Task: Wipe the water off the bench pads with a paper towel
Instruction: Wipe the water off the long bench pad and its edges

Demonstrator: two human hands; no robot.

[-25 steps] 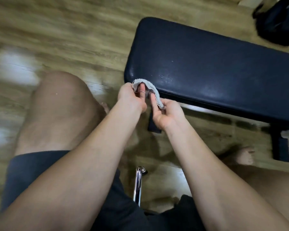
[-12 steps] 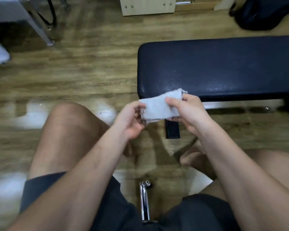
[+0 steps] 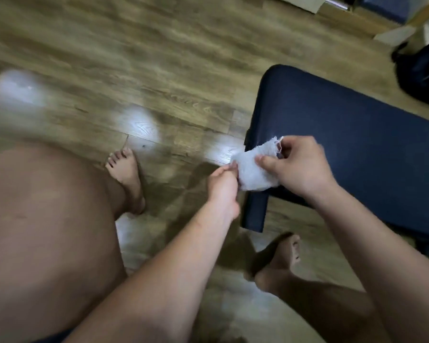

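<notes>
Folding a damp towel between passes over a gym bench.

Seated above bare knees and feet on a wood-grain plank floor, a person works a small, crumpled white paper towel held in the air just over the near corner of the dark navy padded bench. The left hand pinches the towel's lower-left edge; the right hand grips its upper side, thumb pressed across the face. Half a second ago the sheet was spread flatter between the hands; now it is bunched smaller, apparently being refolded for a fresh side. No droplets can be made out on the pad. A black bag lies beyond on the floor.
</notes>
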